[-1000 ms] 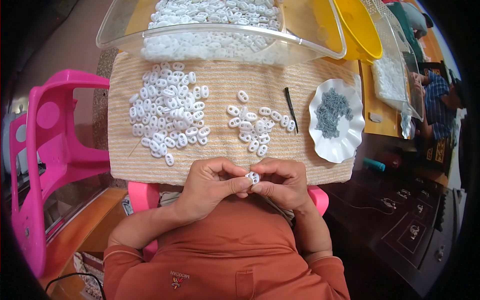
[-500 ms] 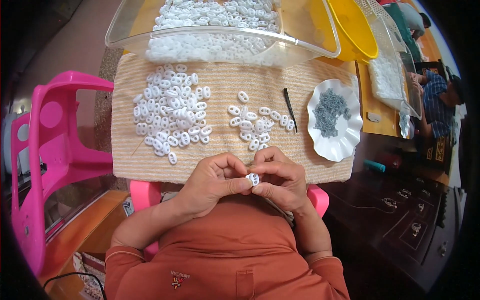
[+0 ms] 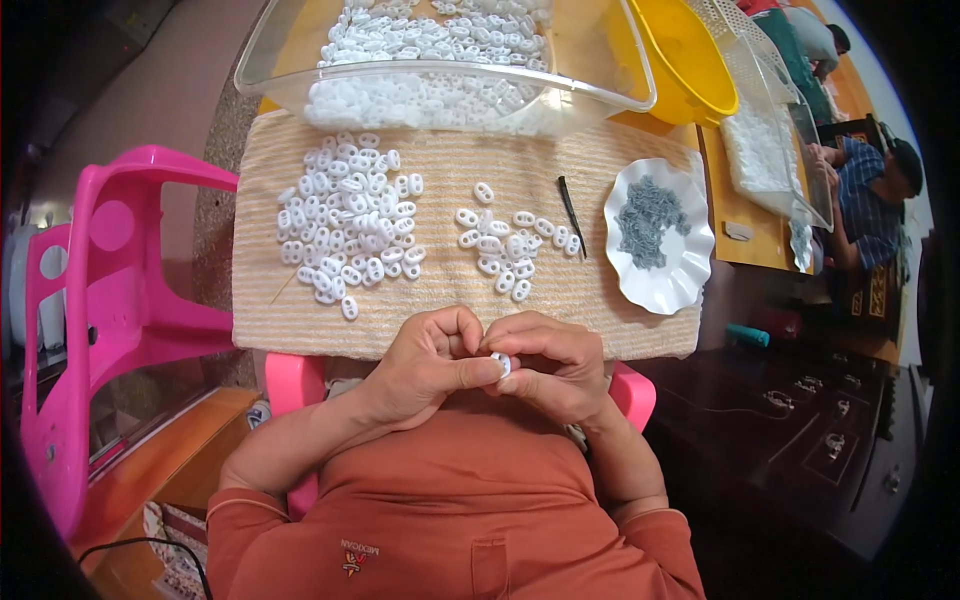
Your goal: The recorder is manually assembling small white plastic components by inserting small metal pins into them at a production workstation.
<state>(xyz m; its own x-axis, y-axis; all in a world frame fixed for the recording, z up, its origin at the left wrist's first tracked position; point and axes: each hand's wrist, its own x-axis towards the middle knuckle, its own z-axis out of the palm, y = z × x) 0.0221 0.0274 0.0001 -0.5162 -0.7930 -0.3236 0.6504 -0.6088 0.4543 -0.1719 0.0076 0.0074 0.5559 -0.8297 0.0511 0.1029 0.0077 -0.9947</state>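
Both hands meet at the table's near edge around a small white oval plastic piece with holes point(image 3: 501, 362). My left hand point(image 3: 425, 360) pinches it between thumb and fingers. From the other side, the thumb and fingers of my right hand point(image 3: 555, 362) close on it and cover part of it. Just beyond the hands lies a loose group of similar white pieces point(image 3: 495, 246); a larger pile of them point(image 3: 350, 215) is to the left. A thin black pointed tool point(image 3: 572, 217) rests on the striped cloth point(image 3: 440, 310). At right, a white wavy-rimmed plate point(image 3: 680, 290) holds small grey bits.
A clear plastic bin point(image 3: 590, 105) of white pieces stands at the far side, beside a yellow basin point(image 3: 715, 110). Pink plastic chair point(image 3: 150, 300) is at left. Another person point(image 3: 870, 190) sits at right near a second clear bin point(image 3: 820, 200).
My right fingers have drawn in over the white piece, which is turned and shows less of its face. The whole view has shifted slightly.
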